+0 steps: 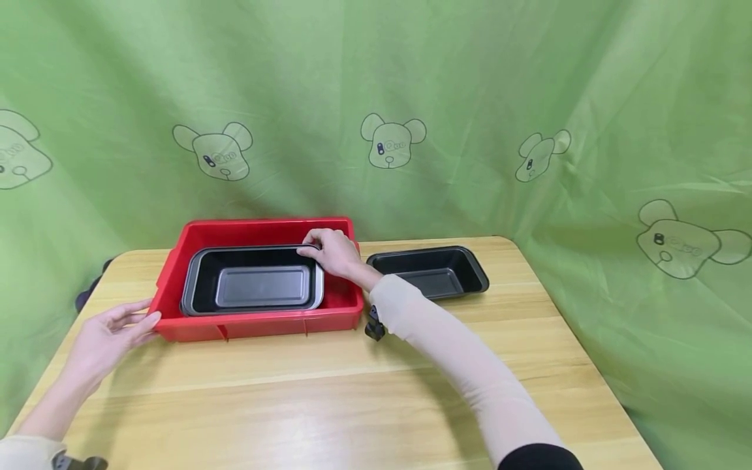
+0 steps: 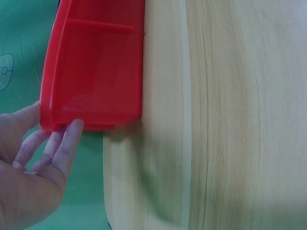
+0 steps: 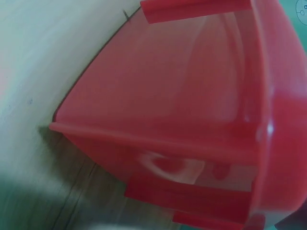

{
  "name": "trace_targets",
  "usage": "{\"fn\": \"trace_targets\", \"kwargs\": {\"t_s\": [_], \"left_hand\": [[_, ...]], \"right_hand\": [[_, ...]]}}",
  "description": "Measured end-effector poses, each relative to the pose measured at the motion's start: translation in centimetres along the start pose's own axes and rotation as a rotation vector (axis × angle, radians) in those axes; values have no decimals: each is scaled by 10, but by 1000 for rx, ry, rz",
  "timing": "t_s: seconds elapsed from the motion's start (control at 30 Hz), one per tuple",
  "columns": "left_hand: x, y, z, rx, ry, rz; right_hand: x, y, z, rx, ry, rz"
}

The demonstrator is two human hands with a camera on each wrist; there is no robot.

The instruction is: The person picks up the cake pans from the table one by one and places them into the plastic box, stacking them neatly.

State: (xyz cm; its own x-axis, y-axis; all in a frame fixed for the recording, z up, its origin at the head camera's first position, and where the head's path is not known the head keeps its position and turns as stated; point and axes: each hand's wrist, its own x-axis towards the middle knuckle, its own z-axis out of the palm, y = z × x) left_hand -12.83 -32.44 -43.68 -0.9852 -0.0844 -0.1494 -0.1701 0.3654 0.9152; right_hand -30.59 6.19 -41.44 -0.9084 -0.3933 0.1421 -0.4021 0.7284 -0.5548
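A black loaf pan (image 1: 263, 287) lies inside a shallow red plastic bin (image 1: 264, 324) at the back left of the table. Its left side shows a doubled rim. My right hand (image 1: 333, 253) pinches the pan's back right corner, thumb over the inner side. At the bin's front left corner, my left hand (image 1: 114, 336) holds the rim between thumb and fingers. The left wrist view shows these fingers (image 2: 67, 148) against the end of the bin. Only the bin's outer walls (image 3: 158, 81) fill the right wrist view; the right hand is hidden there.
Another black loaf pan (image 1: 437, 282) stands on the wooden table (image 1: 352, 405) right of the bin, partly behind the right forearm. A green curtain (image 1: 458, 85) with bear-head prints hangs behind the table and along its sides.
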Motion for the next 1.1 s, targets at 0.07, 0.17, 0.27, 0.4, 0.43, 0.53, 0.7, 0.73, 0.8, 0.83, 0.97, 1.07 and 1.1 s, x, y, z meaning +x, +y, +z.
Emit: {"fn": "trace_targets", "kwargs": {"t_s": [0.07, 0.17, 0.27, 0.4, 0.43, 0.53, 0.7, 0.73, 0.8, 0.83, 0.97, 1.07, 1.1], "left_hand": [[0, -1, 0, -36, -4, 9], [0, -2, 0, -112, -12, 24], [0, -2, 1, -141, -12, 35], [0, -2, 2, -126, -7, 24], [0, -2, 2, -130, -8, 20], [0, -2, 1, -141, -11, 11], [0, -2, 0, -142, -15, -4], [0, -2, 0, -137, -15, -5], [1, -2, -1, -119, -13, -7], [1, -2, -1, -107, -13, -9], [1, -2, -1, -110, -16, -8], [1, -2, -1, -93, -15, -3], [1, -2, -1, -74, -12, 1]], "right_hand": [[0, 1, 0, 5, 4, 2], [1, 1, 0, 20, -2, 2], [2, 2, -2, 29, -20, 2], [2, 2, -2, 25, -53, 12], [3, 3, -2, 21, -61, 13], [3, 3, -1, 17, -86, 19], [4, 4, 1, 7, -106, 32], [4, 4, 1, 3, -110, 35], [5, 5, 2, -2, -116, 37], [5, 5, 2, -5, -120, 38], [4, 6, 4, -23, -135, 45], [3, 6, 5, -48, -154, 53], [3, 6, 5, -58, -161, 54]]}}
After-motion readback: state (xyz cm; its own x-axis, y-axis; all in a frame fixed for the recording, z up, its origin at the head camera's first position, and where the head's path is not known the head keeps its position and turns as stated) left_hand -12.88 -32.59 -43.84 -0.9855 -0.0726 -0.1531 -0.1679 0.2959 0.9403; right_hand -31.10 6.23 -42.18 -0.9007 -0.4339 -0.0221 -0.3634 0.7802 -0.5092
